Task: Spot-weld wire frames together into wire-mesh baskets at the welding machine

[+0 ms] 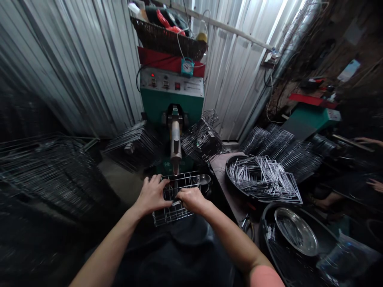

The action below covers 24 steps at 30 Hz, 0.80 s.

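Note:
A metal wire rack (185, 181) lies in front of me under the electrode arm (176, 147) of a green spot welder (170, 89). My left hand (153, 194) grips the rack's left side, thumb and fingers apart around the wires. Over the rack's middle, my right hand (193, 199) is closed, its fingertips close to my left thumb. Whatever it pinches is small and partly hidden; I cannot make it out. The electrode's tip meets or hangs just above the rack's far edge; which one, I cannot tell. A small round metal dish (204, 179) sits beside the rack's right side.
Stacked wire frames (134, 145) flank the welder, with another stack (203, 139) on its right. Bent wire frames (263, 177) fill a black basin at right. Nearer, a second black basin (269, 255) holds a steel bowl (296, 231). Another person's hand (375, 185) shows far right.

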Each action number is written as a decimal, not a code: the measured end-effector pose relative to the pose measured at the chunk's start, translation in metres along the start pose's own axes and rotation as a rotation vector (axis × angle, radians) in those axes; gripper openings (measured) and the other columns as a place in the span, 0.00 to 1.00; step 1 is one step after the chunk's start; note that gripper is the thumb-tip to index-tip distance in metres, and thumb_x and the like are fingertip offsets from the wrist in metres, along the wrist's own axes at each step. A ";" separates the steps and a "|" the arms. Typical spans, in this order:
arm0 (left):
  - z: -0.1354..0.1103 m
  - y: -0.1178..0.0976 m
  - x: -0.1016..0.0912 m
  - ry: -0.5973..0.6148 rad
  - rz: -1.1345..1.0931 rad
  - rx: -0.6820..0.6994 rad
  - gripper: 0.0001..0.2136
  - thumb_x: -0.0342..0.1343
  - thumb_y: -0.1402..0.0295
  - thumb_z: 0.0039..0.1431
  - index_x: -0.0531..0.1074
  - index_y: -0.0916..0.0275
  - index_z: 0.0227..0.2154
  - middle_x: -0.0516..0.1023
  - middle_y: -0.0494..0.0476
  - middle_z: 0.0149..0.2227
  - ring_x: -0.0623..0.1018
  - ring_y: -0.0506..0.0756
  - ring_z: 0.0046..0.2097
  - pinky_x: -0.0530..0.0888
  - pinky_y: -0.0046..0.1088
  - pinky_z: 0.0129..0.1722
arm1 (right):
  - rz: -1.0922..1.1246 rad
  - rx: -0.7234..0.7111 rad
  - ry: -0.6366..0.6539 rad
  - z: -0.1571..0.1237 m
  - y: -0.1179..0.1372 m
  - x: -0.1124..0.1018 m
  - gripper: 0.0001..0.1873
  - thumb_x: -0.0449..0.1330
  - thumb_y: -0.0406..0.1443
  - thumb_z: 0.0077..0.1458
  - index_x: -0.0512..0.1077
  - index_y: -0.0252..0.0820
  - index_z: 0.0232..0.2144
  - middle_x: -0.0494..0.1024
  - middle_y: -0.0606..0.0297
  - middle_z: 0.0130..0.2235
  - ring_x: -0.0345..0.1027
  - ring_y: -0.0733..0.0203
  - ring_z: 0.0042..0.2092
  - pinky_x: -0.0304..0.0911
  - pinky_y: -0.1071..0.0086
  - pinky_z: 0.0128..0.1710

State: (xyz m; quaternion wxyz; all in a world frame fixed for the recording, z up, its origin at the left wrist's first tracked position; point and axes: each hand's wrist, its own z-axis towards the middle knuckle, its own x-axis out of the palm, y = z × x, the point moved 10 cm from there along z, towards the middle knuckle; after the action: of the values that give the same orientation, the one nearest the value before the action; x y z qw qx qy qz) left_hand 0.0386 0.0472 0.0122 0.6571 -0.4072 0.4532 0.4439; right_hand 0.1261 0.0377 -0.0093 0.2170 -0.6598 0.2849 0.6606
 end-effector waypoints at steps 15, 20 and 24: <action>0.024 0.017 0.006 0.055 -0.021 -0.048 0.30 0.59 0.54 0.37 0.68 0.61 0.46 0.68 0.63 0.46 0.67 0.63 0.48 0.62 0.41 0.46 | -0.019 0.047 -0.060 0.017 -0.016 -0.004 0.14 0.51 0.35 0.57 0.72 0.47 0.43 0.76 0.65 0.41 0.70 0.62 0.40 0.59 0.73 0.32; 0.040 0.030 0.007 0.072 -0.002 -0.152 0.30 0.58 0.54 0.38 0.68 0.62 0.48 0.68 0.65 0.48 0.67 0.64 0.50 0.61 0.42 0.47 | -0.018 0.128 -0.094 0.030 -0.027 -0.013 0.16 0.49 0.32 0.58 0.71 0.48 0.45 0.75 0.64 0.43 0.71 0.62 0.40 0.61 0.73 0.34; 0.046 0.036 0.011 0.111 -0.025 -0.192 0.30 0.58 0.53 0.38 0.68 0.60 0.47 0.69 0.63 0.46 0.67 0.64 0.50 0.62 0.41 0.47 | 0.128 0.187 -0.234 0.022 -0.039 -0.023 0.15 0.53 0.35 0.57 0.70 0.49 0.47 0.72 0.64 0.49 0.70 0.62 0.42 0.63 0.72 0.37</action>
State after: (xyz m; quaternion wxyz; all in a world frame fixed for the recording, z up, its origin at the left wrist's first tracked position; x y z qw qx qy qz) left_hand 0.0170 0.1030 0.0091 0.5945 -0.4979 0.4392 0.4536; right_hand 0.1358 0.0836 0.0090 0.2666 -0.5360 0.3593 0.7159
